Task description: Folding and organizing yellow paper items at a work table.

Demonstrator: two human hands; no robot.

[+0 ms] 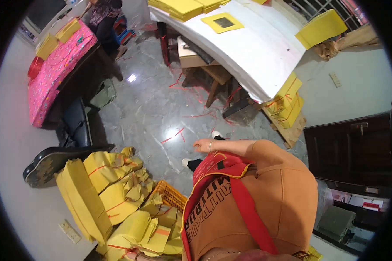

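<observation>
My right hand (201,145) hangs over the floor in front of my red apron (224,167), fingers loosely bent, with nothing in them. At the lower edge my left hand (133,254) reaches into a pile of yellow paper bundles (119,204) tied with red straps. It is beside a red strap (116,247) on the nearest bundle; its fingers are mostly hidden, so a grip cannot be made out. A tall yellow stack (83,200) leans at the pile's left, and an orange plastic crate (172,195) stands at its right.
A white-covered table (257,48) carries yellow stacks (183,8). More yellow bundles (287,102) lie below its corner. Red strap scraps (174,135) litter the grey floor (148,104). A black chair (76,126) and pink-covered table (59,76) are left; another person (104,17) sits beyond.
</observation>
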